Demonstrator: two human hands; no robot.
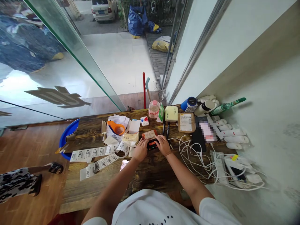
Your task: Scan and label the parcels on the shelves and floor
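Between my two hands, on the dark wooden table (93, 193), is a small black object with orange-red parts (152, 144); its kind is not clear. My left hand (141, 150) grips its left side, with the fingers curled against it. On the opposite side, my right hand (163, 145) has its fingers on the edge. A reddish-brown packet with a pale label (149, 134) lies just beyond the fingertips. Left of it are a cream-coloured pack (130, 138) and curling strips of numbered labels (103, 163). Two black pens (166, 129) lie beyond my right hand.
An orange tape dispenser (116, 127) lies on papers at left. Along the back stand a pink bottle (154, 110) and a pale yellow box (171, 113). White cables (187, 150), a phone (207, 131) and white rolls (234, 132) crowd the right. Another person's leg (38, 168) shows at left.
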